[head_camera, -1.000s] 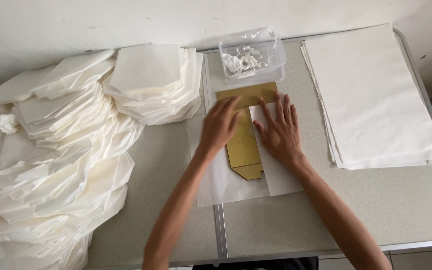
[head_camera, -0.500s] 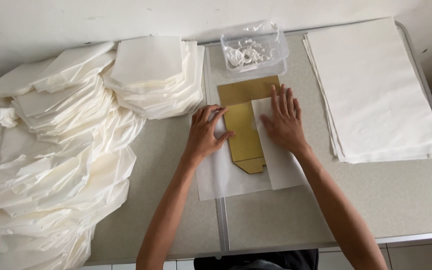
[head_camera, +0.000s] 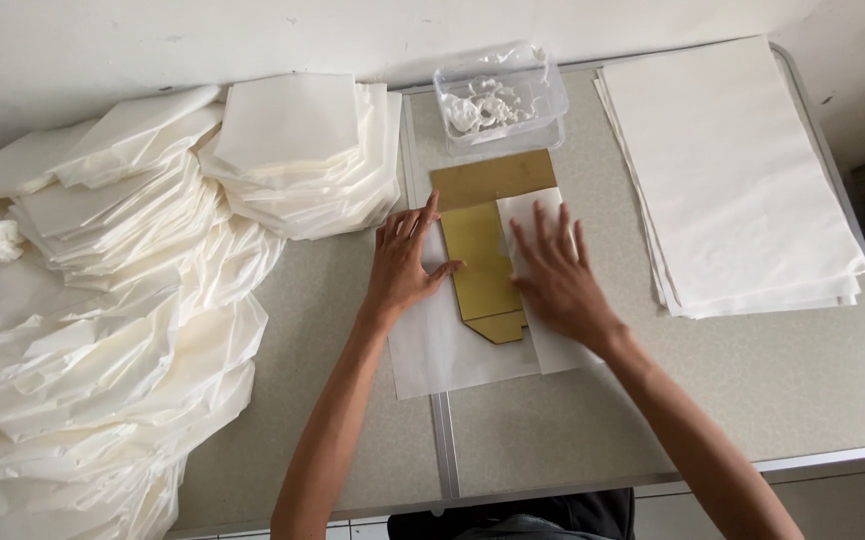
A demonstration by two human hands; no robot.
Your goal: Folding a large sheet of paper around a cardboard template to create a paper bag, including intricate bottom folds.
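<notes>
Near the desk's (head_camera: 752, 400) far edge, the gold card (head_camera: 482, 270) lies lengthwise away from the person, between the flat, released left hand (head_camera: 402, 265) and right hand (head_camera: 552, 275) pressing white paper (head_camera: 452, 350) over its sides.

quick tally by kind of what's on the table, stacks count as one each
gold card template: 1
white sheet being folded: 1
clear plastic tub: 1
flat paper stack: 1
heap of folded white pieces: 1
hands, left hand and right hand: 2
Total: 7
</notes>
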